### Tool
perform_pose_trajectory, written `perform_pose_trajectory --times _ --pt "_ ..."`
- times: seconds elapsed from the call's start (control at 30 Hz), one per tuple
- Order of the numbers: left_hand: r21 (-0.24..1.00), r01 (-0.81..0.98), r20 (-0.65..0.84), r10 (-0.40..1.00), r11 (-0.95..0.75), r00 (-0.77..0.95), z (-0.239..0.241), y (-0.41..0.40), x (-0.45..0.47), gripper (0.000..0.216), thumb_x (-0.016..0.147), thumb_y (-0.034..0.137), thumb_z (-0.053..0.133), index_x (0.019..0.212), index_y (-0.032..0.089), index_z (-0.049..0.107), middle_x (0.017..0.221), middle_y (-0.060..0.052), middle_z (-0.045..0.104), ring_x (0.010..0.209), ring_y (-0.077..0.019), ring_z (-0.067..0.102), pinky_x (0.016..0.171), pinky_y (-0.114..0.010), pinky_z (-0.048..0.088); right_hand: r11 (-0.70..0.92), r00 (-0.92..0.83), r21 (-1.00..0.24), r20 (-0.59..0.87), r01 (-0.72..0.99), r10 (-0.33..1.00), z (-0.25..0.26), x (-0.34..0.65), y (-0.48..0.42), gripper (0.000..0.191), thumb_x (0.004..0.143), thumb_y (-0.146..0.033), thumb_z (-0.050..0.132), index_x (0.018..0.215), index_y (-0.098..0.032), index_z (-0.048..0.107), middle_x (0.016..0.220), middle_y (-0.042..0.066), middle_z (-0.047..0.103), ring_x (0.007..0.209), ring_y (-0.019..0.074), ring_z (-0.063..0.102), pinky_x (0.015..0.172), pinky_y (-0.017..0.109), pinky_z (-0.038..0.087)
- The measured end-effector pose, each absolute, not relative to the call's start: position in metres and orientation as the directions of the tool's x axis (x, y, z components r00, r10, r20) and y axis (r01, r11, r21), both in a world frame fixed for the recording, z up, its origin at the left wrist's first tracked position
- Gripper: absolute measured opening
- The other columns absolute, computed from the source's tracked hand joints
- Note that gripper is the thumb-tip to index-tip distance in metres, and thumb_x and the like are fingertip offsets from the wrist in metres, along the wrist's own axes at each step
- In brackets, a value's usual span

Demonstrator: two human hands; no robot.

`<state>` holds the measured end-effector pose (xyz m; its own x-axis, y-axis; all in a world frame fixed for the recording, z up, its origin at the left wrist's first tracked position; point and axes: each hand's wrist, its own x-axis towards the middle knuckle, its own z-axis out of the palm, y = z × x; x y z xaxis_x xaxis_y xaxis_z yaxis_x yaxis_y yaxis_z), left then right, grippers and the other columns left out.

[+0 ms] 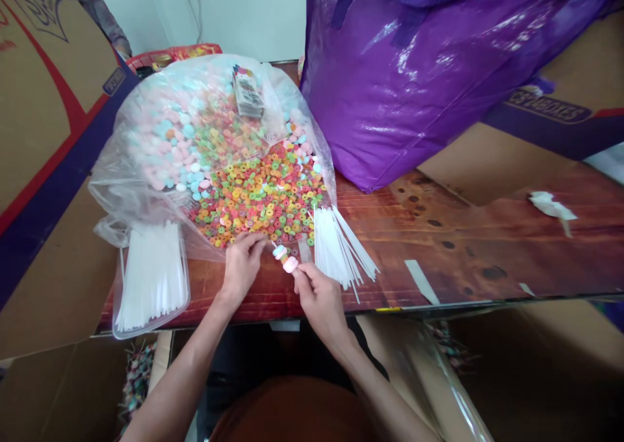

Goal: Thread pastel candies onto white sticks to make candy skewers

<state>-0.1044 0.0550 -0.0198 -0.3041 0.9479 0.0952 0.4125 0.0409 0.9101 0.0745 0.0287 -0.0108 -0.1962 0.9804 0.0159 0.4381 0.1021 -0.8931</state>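
A clear plastic bag [146, 143] lies open on the wooden table [463, 247], spilling a heap of small coloured candy rings [258, 198]. My right hand [316, 296] is closed on a thin white stick with a few candy rings [285, 258] threaded on its tip. My left hand [242, 263] rests at the near edge of the heap, fingers pinched together on the rings there. A loose fan of white sticks [338, 244] lies just right of my hands.
A clear packet of white sticks [152, 279] lies at the table's left front. A large purple bag [439, 65] stands behind right, cardboard boxes [43, 104] to the left. Crumpled white paper [550, 206] sits far right. A small printed packet [247, 92] lies in the bag.
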Motion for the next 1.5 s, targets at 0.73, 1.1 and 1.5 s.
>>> perform_pose_trajectory --times 0.73,1.1,1.5 --pt "0.922 -0.38 -0.244 0.875 0.075 -0.419 -0.013 0.038 -0.113 0.035 0.065 0.035 0.086 0.094 0.018 0.078 0.084 -0.002 0.073 0.068 -0.0098 0.06 0.073 -0.027 0.052 0.158 -0.283 -0.944 0.073 0.291 0.956 -0.013 0.058 0.031 0.026 0.098 -0.031 0.047 0.082 -0.018 0.062 0.061 -0.003 0.053 0.052 0.0102 0.051 0.054 0.02 0.039" --pt "0.981 -0.194 -0.111 0.889 0.025 -0.445 -0.012 0.035 -0.113 0.023 0.067 0.033 0.084 0.082 0.018 0.076 0.082 -0.002 0.073 0.077 -0.0138 0.064 0.078 -0.027 0.05 0.307 -0.35 -0.86 0.163 0.408 0.922 -0.015 0.06 0.032 0.024 0.099 -0.024 0.046 0.081 -0.019 0.062 0.061 -0.003 0.054 0.053 0.0111 0.05 0.054 0.022 0.038" --pt "0.868 -0.492 -0.271 0.892 0.064 -0.362 -0.012 0.032 -0.119 0.029 0.062 0.037 0.09 0.081 0.017 0.079 0.079 -0.001 0.072 0.076 -0.0118 0.062 0.08 -0.026 0.049 0.399 -0.365 -0.85 0.271 0.344 0.891 -0.02 0.054 0.03 0.02 0.1 -0.022 0.048 0.095 -0.019 0.067 0.081 0.004 0.072 0.07 0.016 0.066 0.065 0.024 0.048"
